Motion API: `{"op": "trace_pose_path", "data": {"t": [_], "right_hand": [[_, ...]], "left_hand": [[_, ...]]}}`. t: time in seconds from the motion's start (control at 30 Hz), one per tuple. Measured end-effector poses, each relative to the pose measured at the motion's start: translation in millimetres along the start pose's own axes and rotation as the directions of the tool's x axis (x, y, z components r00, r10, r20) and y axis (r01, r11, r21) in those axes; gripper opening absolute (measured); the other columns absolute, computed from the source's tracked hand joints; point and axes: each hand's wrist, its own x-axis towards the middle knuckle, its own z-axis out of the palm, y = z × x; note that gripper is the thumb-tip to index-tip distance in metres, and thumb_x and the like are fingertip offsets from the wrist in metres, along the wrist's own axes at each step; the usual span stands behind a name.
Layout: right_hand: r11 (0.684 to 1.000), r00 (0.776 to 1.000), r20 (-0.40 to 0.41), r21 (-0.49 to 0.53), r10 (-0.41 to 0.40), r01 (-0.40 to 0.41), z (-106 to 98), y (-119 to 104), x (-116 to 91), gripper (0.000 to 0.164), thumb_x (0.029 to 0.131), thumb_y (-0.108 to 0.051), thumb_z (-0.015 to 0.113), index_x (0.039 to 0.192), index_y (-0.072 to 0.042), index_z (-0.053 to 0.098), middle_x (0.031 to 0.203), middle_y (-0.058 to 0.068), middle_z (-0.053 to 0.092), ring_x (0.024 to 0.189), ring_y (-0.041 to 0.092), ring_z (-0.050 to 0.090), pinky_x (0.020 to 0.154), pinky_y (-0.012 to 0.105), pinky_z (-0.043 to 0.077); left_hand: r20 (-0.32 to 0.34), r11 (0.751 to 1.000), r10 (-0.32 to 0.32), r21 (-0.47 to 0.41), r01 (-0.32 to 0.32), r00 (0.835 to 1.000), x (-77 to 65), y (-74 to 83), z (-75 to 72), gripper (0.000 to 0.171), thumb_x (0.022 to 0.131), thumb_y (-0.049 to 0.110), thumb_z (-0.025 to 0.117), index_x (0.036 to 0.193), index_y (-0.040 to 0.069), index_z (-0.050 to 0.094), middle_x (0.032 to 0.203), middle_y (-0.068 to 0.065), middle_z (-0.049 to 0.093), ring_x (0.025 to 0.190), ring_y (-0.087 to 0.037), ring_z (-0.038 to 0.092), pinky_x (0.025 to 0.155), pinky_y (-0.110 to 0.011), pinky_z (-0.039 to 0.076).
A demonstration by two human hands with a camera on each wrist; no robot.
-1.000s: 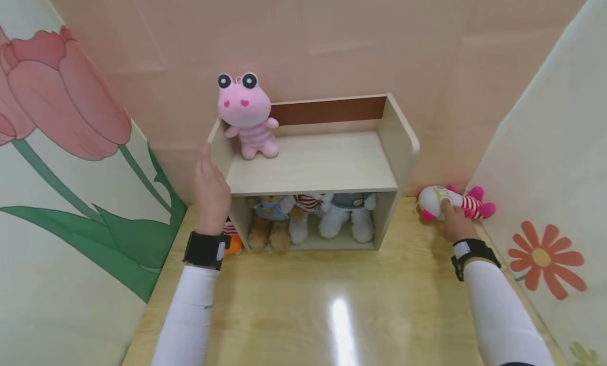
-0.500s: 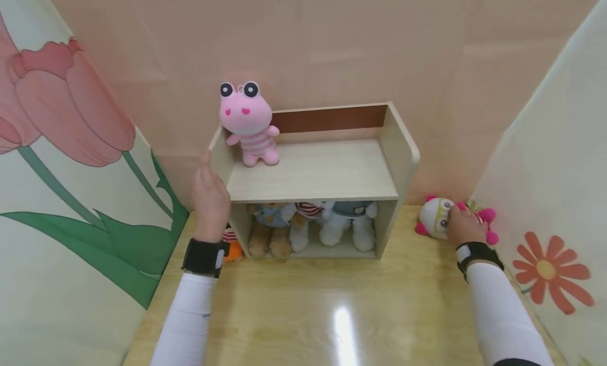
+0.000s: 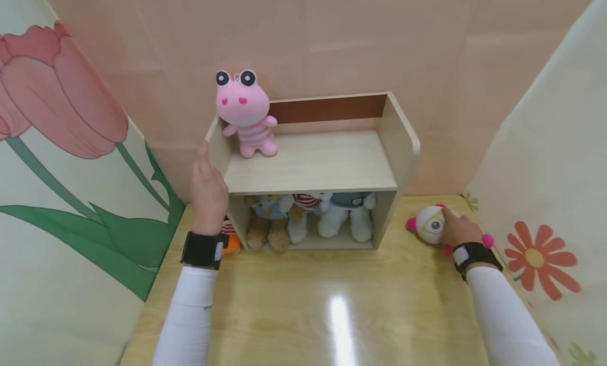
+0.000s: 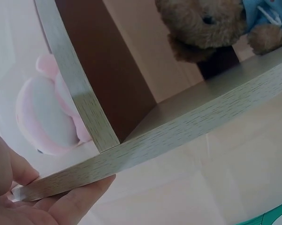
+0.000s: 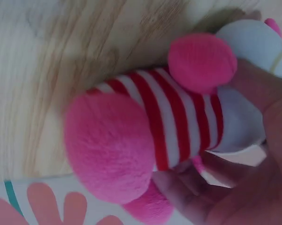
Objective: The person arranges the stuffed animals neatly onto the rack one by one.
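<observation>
My left hand (image 3: 208,197) holds the left side panel of a small wooden shelf unit (image 3: 313,166). In the left wrist view the thumb lies on the panel's inner face and the fingers (image 4: 87,199) on its outer face. At the right, my right hand (image 3: 457,229) grips a plush doll (image 3: 429,224) with a white head, yellow goggles and pink limbs, lying on the table. The right wrist view shows its red-and-white striped body (image 5: 173,117), with thumb and fingers on opposite sides. A pink big-eyed plush toy (image 3: 243,105) sits on the upper shelf's left end.
Several plush bears (image 3: 270,218) fill the lower compartment, their heads hidden by the upper board. An orange toy (image 3: 232,244) stands partly hidden left of the unit. The wooden table (image 3: 294,303) meets a flower-printed wall (image 3: 536,187) at the right.
My right hand has closed further round the doll, which has turned and shifted slightly towards me and left. My left hand stays on the shelf panel. The head view tilted briefly.
</observation>
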Motion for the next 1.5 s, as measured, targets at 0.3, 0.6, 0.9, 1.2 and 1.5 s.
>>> {"op": "trace_pose_path", "data": {"t": [0.3,0.6,0.9,1.2,1.5], "right_hand": [[0.997,0.980,0.194,0.065,-0.050,0.038,15,14,-26,0.109,0.070,-0.046,0.086,0.147,0.001,0.025,0.093,0.028,0.064,0.073,0.034,0.061,0.060,0.049,0.048],[0.944,0.975,0.112,0.294,-0.190,0.150,5,-41,-72,0.110,0.068,-0.029,0.089,0.148,0.000,0.020,0.102,0.028,0.064,0.082,0.032,0.061,0.067,0.042,0.049],[0.816,0.914,-0.129,0.414,-0.385,0.403,-60,-142,-117,0.101,0.070,-0.014,0.090,0.148,-0.008,0.027,0.102,0.020,0.067,0.085,0.024,0.065,0.065,0.032,0.053],[0.688,0.880,-0.358,0.555,-0.311,0.468,-145,-270,-111,0.104,0.074,-0.010,0.089,0.151,-0.021,0.020,0.111,0.020,0.065,0.090,0.029,0.065,0.065,0.034,0.058],[0.783,0.889,-0.446,0.514,-0.106,0.351,-194,-365,-42,0.101,0.076,-0.018,0.080,0.147,-0.024,0.008,0.130,0.018,0.054,0.111,0.033,0.059,0.094,0.050,0.049]], "left_hand": [[0.016,0.999,-0.028,-0.026,0.028,0.999,4.2,6.2,10.1,0.049,0.105,0.004,0.040,0.153,0.008,0.030,0.111,-0.029,0.055,0.097,-0.044,0.059,0.081,-0.052,0.052],[-0.021,1.000,0.005,0.004,-0.005,1.000,10.1,1.6,19.5,0.047,0.105,0.001,0.038,0.151,0.003,0.032,0.109,-0.030,0.054,0.096,-0.043,0.057,0.082,-0.051,0.052],[0.028,0.999,0.012,-0.047,-0.011,1.000,19.6,10.1,38.6,0.050,0.104,-0.001,0.038,0.152,0.004,0.029,0.123,-0.030,0.053,0.106,-0.044,0.056,0.090,-0.050,0.051],[-0.014,1.000,-0.009,-0.024,0.009,1.000,18.2,6.8,32.1,0.047,0.104,0.000,0.038,0.150,0.002,0.032,0.122,-0.031,0.053,0.109,-0.045,0.057,0.090,-0.051,0.052],[-0.011,1.000,-0.022,-0.018,0.022,1.000,17.1,6.2,31.6,0.048,0.104,0.000,0.039,0.151,0.005,0.032,0.119,-0.030,0.054,0.104,-0.044,0.059,0.086,-0.049,0.054]]}}
